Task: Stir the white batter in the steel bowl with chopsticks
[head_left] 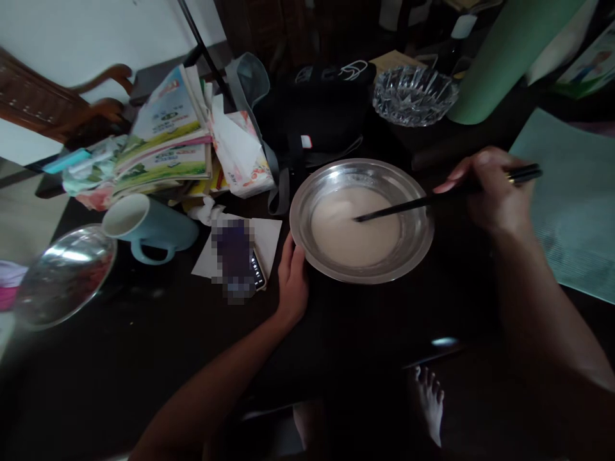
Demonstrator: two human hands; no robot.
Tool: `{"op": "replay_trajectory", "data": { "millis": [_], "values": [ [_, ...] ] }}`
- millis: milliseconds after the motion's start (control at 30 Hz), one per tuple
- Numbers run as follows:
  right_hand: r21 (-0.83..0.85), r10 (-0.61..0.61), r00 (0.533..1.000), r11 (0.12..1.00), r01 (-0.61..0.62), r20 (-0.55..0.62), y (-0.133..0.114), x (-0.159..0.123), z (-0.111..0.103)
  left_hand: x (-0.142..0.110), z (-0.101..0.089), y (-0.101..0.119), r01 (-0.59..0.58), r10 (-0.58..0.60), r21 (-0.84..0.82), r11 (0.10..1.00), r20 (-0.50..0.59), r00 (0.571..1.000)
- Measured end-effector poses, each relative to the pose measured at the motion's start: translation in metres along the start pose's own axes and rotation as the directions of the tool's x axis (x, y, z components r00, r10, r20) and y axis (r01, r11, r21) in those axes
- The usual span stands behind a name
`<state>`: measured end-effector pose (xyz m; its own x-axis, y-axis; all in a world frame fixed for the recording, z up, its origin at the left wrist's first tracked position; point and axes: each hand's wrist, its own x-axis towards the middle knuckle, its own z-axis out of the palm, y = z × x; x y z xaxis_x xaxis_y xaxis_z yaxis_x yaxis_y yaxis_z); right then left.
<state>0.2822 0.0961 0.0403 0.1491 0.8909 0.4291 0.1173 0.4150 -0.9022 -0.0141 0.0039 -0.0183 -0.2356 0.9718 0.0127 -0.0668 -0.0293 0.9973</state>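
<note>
A wide metal bowl (pixel 365 274) stands on the dark table, partly filled with a pale, smooth batter-like liquid (pixel 355 243). Against the bowl's left rim rests my left hand (pixel 293 282), steadying it; some of its fingers are hidden under the rim. My right hand (pixel 500 186) is closed around black chopsticks (pixel 398 208), above and right of the bowl. Their tips dip into the liquid near its middle, and their gold-banded ends stick out behind the hand. The chopsticks lie close together, slanting down to the left.
Left of the bowl are a phone (pixel 258 272) on white paper, a blue mug (pixel 168 227) and another metal bowl (pixel 67 275). Behind stand a tissue pack (pixel 243 160), stacked books (pixel 168 131), a black bag (pixel 317 109) and a glass bowl (pixel 416 96). A green cylinder (pixel 509 57) rises at right.
</note>
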Motion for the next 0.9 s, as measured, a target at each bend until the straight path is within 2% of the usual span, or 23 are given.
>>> {"op": "replay_trajectory", "data": {
  "millis": [67,133,200,267,333,400,467,500,567,633,700,733,800,867,900],
  "values": [
    [0.081,0.021,0.999,0.997,-0.019,-0.025,0.0014,0.0008,-0.0008,-0.0004,0.0001,0.0,0.01,-0.01,-0.005,1.0,-0.002,1.0],
    [0.09,0.047,0.994,0.994,-0.056,0.102,0.0,-0.0014,0.0011,-0.0009,0.0002,-0.0001,0.02,-0.021,-0.014,1.0,-0.005,1.0],
    [0.027,0.05,0.964,0.998,-0.06,0.26,-0.0022,-0.0046,0.0043,-0.0014,0.0003,-0.0002,0.032,-0.032,-0.023,0.999,-0.013,0.999],
    [-0.069,0.037,0.953,0.997,-0.017,0.302,-0.0029,-0.0058,0.0062,-0.002,0.0005,-0.0001,0.042,-0.043,-0.031,0.999,-0.019,0.999],
    [-0.116,0.031,0.983,0.993,-0.01,0.182,-0.0012,-0.0041,0.0057,-0.0023,0.0008,0.0001,0.048,-0.048,-0.037,0.998,-0.015,0.999],
    [-0.05,0.044,0.999,0.998,-0.043,0.011,0.0017,-0.0011,0.0038,-0.0022,0.0009,0.0,0.048,-0.048,-0.04,0.998,-0.007,0.999],
    [0.058,0.062,0.997,0.997,-0.059,-0.055,0.0037,0.0005,0.0023,-0.0018,0.0004,-0.0006,0.048,-0.048,-0.041,0.998,-0.005,0.999],
    [0.091,0.073,0.997,0.993,-0.07,-0.03,0.0038,0.0002,0.0022,-0.0015,0.0,-0.001,0.049,-0.049,-0.04,0.998,-0.007,0.999],
    [0.082,0.083,0.99,0.992,-0.093,0.111,0.0023,-0.0022,0.0035,-0.0008,-0.0008,-0.0017,0.049,-0.049,-0.035,0.998,-0.012,0.999],
    [0.001,0.085,0.958,0.996,-0.089,0.273,-0.0002,-0.005,0.0057,-0.0001,-0.0012,-0.0016,0.044,-0.045,-0.027,0.999,-0.009,0.999],
    [-0.099,0.07,0.94,0.994,-0.039,0.334,-0.0017,-0.0058,0.007,0.0003,-0.0009,-0.0005,0.036,-0.036,-0.019,0.999,-0.003,0.999],
    [-0.135,0.058,0.95,0.991,-0.017,0.307,-0.0016,-0.0052,0.0069,0.0005,-0.0006,0.0003,0.033,-0.033,-0.017,0.999,-0.001,0.999],
    [-0.149,0.039,0.984,0.989,-0.013,0.173,0.0006,-0.0026,0.0052,0.0008,0.0003,0.0024,0.029,-0.029,-0.01,1.0,-0.005,1.0],
    [-0.088,0.036,0.999,0.996,-0.033,0.033,0.0039,0.0,0.003,0.0011,0.0008,0.0043,0.029,-0.029,-0.003,1.0,-0.008,1.0],
    [-0.045,0.047,0.999,0.998,-0.047,0.003,0.0053,0.0006,0.0024,0.0013,0.0009,0.005,0.033,-0.033,-0.004,0.999,-0.004,0.999]
  ]
}}
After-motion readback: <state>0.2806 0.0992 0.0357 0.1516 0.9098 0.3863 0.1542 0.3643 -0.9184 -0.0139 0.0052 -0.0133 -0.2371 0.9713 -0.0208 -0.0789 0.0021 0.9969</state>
